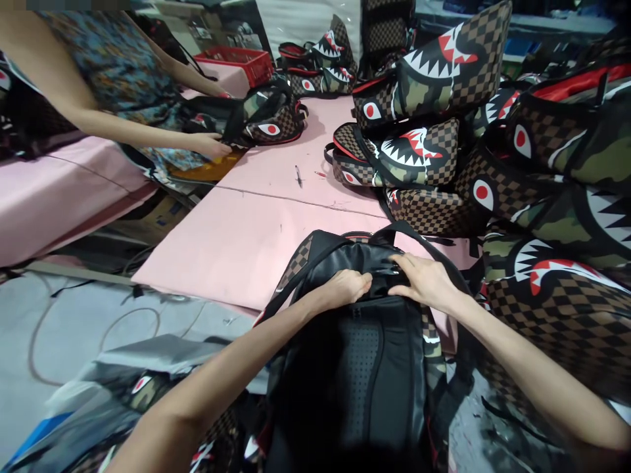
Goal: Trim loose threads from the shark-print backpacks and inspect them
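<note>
Legible text: none. No label, brand, number or sign can be read on the backpacks (424,92) stacked at the right side of the pink table (231,246). Marking on the carton (183,14) beyond the table: too small to read.

A worktable (221,243) covered in smooth pink sheeting runs away through the middle of the room, a thin dark line crossing its top. Another pink-covered table (64,197) stands to the left, across a shadowy gap. Grey floor (24,315) shows at lower left, with thin looping cords (35,355) on it. At the back are an open red plastic crate (241,60) and a whitish, wrinkled backdrop (310,20). Pale light falls over the pink surfaces, while the edges sink into shade
</note>
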`<state>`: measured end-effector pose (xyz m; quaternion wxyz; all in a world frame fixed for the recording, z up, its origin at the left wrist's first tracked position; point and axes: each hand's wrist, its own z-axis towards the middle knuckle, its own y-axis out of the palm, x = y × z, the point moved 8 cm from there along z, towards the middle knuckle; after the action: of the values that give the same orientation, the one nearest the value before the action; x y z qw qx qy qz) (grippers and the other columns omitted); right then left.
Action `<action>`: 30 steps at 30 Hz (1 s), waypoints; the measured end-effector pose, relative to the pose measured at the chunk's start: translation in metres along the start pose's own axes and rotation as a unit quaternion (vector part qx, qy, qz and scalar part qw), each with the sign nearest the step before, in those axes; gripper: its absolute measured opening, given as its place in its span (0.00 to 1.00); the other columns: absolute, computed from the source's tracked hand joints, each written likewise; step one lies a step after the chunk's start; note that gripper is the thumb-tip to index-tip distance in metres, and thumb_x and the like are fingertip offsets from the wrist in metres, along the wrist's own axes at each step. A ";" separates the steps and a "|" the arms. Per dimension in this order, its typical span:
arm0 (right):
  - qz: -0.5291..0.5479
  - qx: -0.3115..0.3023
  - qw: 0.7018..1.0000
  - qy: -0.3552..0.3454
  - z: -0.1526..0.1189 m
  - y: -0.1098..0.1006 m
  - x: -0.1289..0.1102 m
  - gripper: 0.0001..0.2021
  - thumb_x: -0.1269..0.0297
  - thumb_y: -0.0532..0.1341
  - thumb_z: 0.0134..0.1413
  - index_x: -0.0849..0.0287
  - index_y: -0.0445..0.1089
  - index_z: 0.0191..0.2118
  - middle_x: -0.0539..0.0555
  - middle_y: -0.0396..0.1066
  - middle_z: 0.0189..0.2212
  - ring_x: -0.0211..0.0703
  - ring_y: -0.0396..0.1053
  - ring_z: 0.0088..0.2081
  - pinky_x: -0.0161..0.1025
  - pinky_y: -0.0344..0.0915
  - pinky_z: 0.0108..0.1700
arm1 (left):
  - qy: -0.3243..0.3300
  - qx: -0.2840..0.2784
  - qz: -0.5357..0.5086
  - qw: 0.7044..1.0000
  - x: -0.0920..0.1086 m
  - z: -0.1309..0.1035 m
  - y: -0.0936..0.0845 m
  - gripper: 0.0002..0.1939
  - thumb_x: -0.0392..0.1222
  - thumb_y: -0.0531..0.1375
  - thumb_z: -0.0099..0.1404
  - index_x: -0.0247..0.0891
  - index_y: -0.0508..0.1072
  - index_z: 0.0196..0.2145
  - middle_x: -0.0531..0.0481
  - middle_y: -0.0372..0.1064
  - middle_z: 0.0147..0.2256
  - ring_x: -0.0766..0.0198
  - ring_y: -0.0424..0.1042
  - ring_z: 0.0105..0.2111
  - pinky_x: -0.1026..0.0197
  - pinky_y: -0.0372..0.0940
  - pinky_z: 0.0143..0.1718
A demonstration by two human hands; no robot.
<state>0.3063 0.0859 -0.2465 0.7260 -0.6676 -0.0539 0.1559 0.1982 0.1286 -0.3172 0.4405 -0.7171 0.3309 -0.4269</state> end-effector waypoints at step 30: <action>0.014 -0.036 0.997 -0.061 0.017 0.031 -0.009 0.04 0.66 0.58 0.57 0.59 0.69 0.34 0.54 0.69 0.32 0.44 0.63 0.36 0.39 0.55 0.38 | -0.032 0.054 0.007 0.998 -0.011 -0.008 -0.004 0.13 0.39 0.48 0.67 0.33 0.70 0.33 0.47 0.67 0.34 0.65 0.69 0.29 0.64 0.61 0.31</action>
<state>0.2880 0.1008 -0.2743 0.6945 -0.6833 -0.0946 0.2046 0.1867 0.1361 -0.3152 0.4920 -0.7032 0.2978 -0.4180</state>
